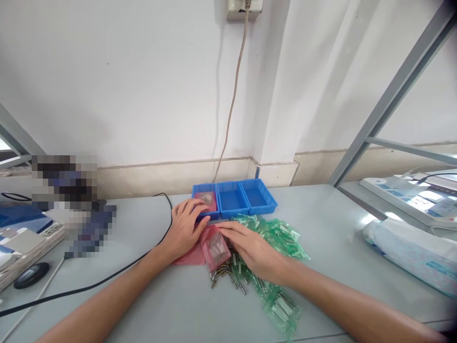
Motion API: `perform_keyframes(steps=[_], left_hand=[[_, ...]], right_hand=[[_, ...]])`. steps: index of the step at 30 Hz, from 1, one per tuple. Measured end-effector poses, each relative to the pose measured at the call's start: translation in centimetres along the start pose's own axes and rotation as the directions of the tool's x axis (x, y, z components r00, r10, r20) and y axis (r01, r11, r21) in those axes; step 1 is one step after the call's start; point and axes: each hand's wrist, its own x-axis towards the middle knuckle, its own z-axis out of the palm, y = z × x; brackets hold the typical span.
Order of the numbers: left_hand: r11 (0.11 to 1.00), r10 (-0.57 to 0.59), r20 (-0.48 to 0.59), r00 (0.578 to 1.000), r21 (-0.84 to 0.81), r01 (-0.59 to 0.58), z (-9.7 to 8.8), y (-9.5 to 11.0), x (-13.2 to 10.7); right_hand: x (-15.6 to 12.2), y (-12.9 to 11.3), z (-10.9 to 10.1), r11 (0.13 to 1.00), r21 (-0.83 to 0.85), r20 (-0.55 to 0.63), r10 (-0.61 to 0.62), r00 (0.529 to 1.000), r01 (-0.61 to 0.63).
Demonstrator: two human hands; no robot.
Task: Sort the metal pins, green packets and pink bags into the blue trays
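A small pink plastic bag (215,248) with pale pieces inside lies in front of three joined blue trays. At its top edge is my right hand (255,250), fingers pressed together on the plastic; its thumb is hidden. My left hand (187,226) reaches over the front of the left blue tray (200,215), fingers spread and thumb pointing at the pink bag. Inside that tray lies another pink bag (210,198). More pink plastic (189,256) rests under the left wrist. Loose metal pins (224,272) are heaped below the bag.
Green plastic bags (282,236) of metal pieces spread around my right hand. The middle tray (233,199) and right tray (259,196) adjoin the left one. A black cable (117,277) crosses the left side. A soft white pack (410,252) and power strips are at the sides.
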Motion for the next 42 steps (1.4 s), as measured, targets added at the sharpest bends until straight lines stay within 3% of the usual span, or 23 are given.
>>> perform_keyframes(steps=[5,12,17,21,27,33,38,42], left_hand=[[0.998,0.05,-0.07,0.996,0.027,-0.048,0.1,0.0,-0.2],[0.988,0.149,-0.071,0.986,0.046,-0.146,-0.5,0.4,-0.7],[0.982,0.167,-0.032,0.985,-0.081,-0.169,-1.1,1.0,-1.0],[0.96,0.042,-0.041,0.998,-0.274,-0.052,-1.3,1.9,-0.9],[0.892,-0.086,-0.008,0.996,-0.446,0.073,-1.2,2.4,-0.3],[0.839,-0.208,0.062,0.976,-0.502,0.211,-1.3,2.8,-0.6],[0.785,-0.217,0.147,0.965,-0.561,0.262,-1.1,3.4,-1.0],[0.663,-0.244,0.245,0.938,-0.664,0.346,-1.3,3.6,-1.2]], right_hand=[[0.1,0.4,0.0,0.996,0.046,-0.16,0.079,0.984,-0.073],[0.1,-0.1,-0.1,0.991,0.098,-0.23,0.112,0.967,-0.091],[0.1,-0.1,-0.2,0.985,0.123,-0.259,0.148,0.954,-0.119],[0.1,-0.1,-0.4,0.967,0.156,-0.208,0.232,0.95,-0.202],[0.2,-0.5,-0.4,0.968,0.196,-0.193,0.192,0.962,-0.154],[0.2,-0.7,-0.6,0.935,0.213,-0.227,0.33,0.916,-0.284],[0.2,-0.5,-0.5,0.973,0.147,-0.276,0.212,0.938,-0.177],[0.1,-0.1,-0.2,0.991,0.056,-0.299,0.131,0.945,-0.119]])
